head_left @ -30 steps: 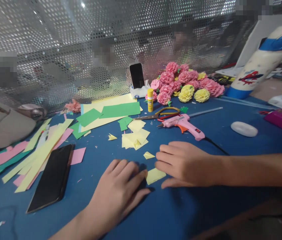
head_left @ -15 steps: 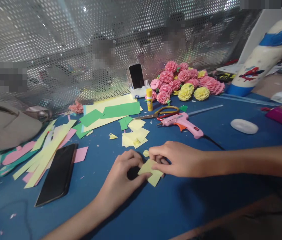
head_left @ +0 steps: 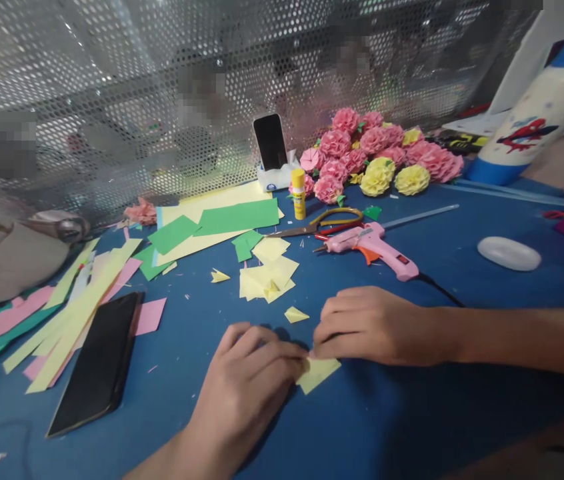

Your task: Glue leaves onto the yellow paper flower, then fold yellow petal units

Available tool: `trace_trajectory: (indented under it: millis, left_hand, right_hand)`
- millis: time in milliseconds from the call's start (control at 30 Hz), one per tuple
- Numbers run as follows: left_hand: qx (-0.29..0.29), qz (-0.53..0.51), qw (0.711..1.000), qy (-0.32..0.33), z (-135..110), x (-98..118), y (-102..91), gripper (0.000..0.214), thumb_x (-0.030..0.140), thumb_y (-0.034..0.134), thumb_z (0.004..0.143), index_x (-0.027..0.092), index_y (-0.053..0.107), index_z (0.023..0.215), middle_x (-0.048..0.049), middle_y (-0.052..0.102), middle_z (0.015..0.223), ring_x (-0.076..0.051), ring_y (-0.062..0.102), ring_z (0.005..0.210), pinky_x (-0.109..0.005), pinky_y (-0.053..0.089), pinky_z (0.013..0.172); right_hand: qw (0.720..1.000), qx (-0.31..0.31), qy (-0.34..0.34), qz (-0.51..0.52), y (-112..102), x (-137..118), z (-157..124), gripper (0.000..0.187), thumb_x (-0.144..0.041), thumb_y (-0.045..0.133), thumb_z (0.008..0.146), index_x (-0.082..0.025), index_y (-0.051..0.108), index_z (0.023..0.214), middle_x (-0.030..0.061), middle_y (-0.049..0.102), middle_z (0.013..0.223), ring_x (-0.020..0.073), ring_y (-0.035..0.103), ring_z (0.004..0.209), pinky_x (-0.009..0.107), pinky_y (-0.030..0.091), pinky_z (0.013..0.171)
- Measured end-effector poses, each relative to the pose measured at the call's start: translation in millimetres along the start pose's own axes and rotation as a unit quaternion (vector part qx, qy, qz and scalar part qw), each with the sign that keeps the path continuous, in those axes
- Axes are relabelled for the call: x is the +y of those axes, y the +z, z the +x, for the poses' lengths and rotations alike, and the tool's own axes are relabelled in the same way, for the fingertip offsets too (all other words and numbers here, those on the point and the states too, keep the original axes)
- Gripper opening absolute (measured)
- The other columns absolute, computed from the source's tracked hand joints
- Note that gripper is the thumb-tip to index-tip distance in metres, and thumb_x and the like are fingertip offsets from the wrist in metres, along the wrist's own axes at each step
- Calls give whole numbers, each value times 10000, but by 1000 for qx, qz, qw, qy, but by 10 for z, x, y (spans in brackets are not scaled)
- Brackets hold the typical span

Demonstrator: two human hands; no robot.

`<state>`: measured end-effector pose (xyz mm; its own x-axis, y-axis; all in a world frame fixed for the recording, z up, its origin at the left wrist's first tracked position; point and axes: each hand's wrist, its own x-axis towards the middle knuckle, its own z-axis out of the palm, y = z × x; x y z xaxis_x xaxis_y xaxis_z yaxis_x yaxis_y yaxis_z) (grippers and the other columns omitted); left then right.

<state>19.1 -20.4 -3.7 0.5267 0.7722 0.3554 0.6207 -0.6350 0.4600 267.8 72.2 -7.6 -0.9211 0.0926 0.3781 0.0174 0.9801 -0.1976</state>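
My left hand [head_left: 247, 377] and my right hand [head_left: 367, 327] meet over a small folded piece of yellow paper [head_left: 318, 373] lying on the blue table [head_left: 387, 427]. Both hands have their fingers curled and pressed onto the paper's upper edge, holding it flat. Only the paper's lower corner shows below the fingertips. Just behind the hands lies a tiny folded yellow triangle [head_left: 296, 315], and farther back a loose heap of yellow paper squares [head_left: 267, 277].
A pink glue gun [head_left: 372, 245], scissors [head_left: 319, 225] and a yellow glue stick [head_left: 299, 193] lie behind the hands. Pink and yellow paper flowers [head_left: 377, 160] sit at the back, beside a phone in a stand [head_left: 271, 143]. Another black phone [head_left: 95, 363] and paper strips [head_left: 77, 310] lie left.
The yellow paper, lifted and held between both hands half a second ago, is now pressed down flat on the table under the fingertips of both hands.
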Motion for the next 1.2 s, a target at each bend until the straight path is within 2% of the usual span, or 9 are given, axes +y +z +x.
trace_trajectory:
  millis: [133, 267, 467, 600, 833, 1067, 1200]
  left_hand:
    - [35, 87, 991, 91, -84, -41, 29, 270, 194, 426, 1063, 223, 693, 1071, 6, 764, 1065, -156, 624, 936, -360, 355, 948]
    - [56, 139, 980, 128, -116, -54, 63, 321, 178, 393, 1060, 208, 713, 1050, -11, 768, 1044, -156, 640, 949, -356, 393, 963]
    - [97, 131, 977, 134, -86, -58, 120, 333, 161, 410, 1055, 224, 732, 1000, 29, 778, 1029, -139, 655, 904, -338, 418, 912]
    - [104, 125, 978, 132, -67, -50, 134, 287, 158, 467, 1046, 225, 736, 970, 74, 778, 1036, -119, 657, 881, -319, 401, 898]
    - [115, 136, 975, 132, -86, -62, 173, 224, 160, 532, 1022, 243, 736, 981, 74, 779, 1005, -120, 666, 869, -325, 414, 867]
    - [80, 134, 978, 137, -74, -69, 121, 257, 156, 509, 1030, 227, 749, 974, 79, 770, 1028, -119, 647, 899, -328, 390, 904]
    - [112, 122, 978, 129, -9, -65, 133, 261, 199, 534, 1019, 250, 751, 883, 73, 756, 974, -123, 630, 892, -331, 371, 959]
  right_hand:
    - [997, 20, -61, -47, -51, 14, 12, 318, -177, 371, 1080, -169, 684, 1136, 10, 725, 1134, 152, 588, 984, 312, 390, 707]
    - [995, 37, -66, -70, -78, 18, 26, 310, -156, 393, 1071, -168, 698, 1125, 19, 734, 1136, 133, 613, 992, 304, 441, 744]
    - [997, 33, -55, -48, -72, 30, 18, 331, -149, 373, 1067, -164, 696, 1138, 10, 733, 1156, 133, 622, 999, 305, 468, 736]
    - [997, 38, -55, -30, -71, 39, 30, 350, -137, 352, 1065, -137, 697, 1120, 15, 737, 1150, 138, 625, 983, 304, 468, 702]
    - [997, 28, -56, -38, -77, 34, 37, 372, -141, 332, 1066, -135, 698, 1126, 43, 739, 1133, 138, 630, 972, 304, 479, 695]
    - [998, 15, -45, -28, -58, 29, 19, 329, -148, 370, 1059, -138, 687, 1145, -2, 722, 1176, 149, 597, 1015, 321, 447, 729]
    - [999, 2, -6, -34, -26, -6, -37, 310, -206, 391, 1044, -180, 662, 1194, 4, 693, 1228, 184, 564, 1106, 360, 409, 793]
